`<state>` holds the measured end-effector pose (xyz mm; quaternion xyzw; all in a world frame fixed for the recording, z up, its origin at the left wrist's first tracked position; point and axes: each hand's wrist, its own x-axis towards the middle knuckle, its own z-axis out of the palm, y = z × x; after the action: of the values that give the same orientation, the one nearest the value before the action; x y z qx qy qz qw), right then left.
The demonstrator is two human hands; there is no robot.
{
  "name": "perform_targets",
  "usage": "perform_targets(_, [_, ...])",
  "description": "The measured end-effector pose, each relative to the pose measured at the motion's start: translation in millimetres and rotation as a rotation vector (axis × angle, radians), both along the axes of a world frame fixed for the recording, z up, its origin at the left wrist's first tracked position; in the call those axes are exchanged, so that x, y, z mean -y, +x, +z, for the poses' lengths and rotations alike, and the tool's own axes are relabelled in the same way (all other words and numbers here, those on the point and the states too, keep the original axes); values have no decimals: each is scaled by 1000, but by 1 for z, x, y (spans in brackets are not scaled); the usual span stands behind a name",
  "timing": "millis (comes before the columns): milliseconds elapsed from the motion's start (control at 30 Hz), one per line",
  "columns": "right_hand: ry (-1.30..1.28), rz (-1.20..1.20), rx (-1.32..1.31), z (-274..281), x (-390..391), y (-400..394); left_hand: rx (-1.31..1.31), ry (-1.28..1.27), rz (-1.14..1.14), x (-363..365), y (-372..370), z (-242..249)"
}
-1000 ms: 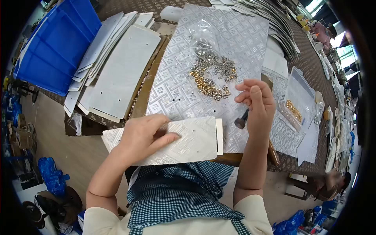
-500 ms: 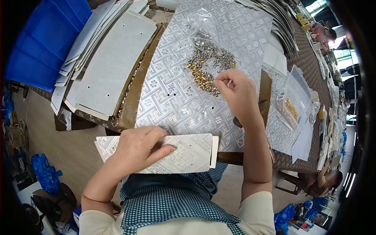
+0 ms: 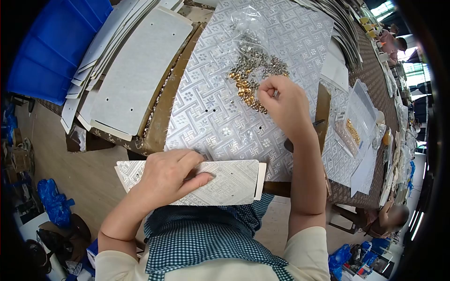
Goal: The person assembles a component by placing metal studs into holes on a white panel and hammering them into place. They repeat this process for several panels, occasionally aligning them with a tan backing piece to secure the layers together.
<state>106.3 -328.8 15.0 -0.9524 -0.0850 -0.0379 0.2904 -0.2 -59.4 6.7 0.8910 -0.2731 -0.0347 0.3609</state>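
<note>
My left hand [image 3: 171, 175] grips a silver patterned panel [image 3: 229, 180] at the table's near edge, with the thumb on top. Small dark holes show in the panel, and a pale layer sticks out beneath its right end. Over the table, my right hand [image 3: 283, 100] is closed with fingertips pinched; whatever lies between them is too small to make out. Just left of it lies a heap of small metal studs, gold ones [image 3: 246, 91] nearest the hand and silver ones [image 3: 248, 61] farther back, partly in a clear plastic bag [image 3: 248, 23].
A silver patterned sheet [image 3: 197, 126] covers the table. To the left are stacked pale panels [image 3: 136, 70] and a blue bin [image 3: 51, 47]. At right stands a clear plastic box [image 3: 358, 117] with gold pieces. Other people [image 3: 391, 44] sit far right.
My right hand has drawn slightly away from the gold studs, its fingers curled more tightly. My left hand still holds the panel. The whole view has shifted a little.
</note>
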Motion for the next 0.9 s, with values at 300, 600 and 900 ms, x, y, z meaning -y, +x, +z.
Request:
perform_targets(300, [233, 323, -108, 2, -14, -54, -19, 11, -73, -5, -13, -1])
perform_targets(600, [163, 313, -245, 0, -24, -65, -41, 25, -67, -10, -18, -3])
perform_targets(900, [395, 112, -241, 2, -6, -77, -75, 11, 10, -3, -6, 10])
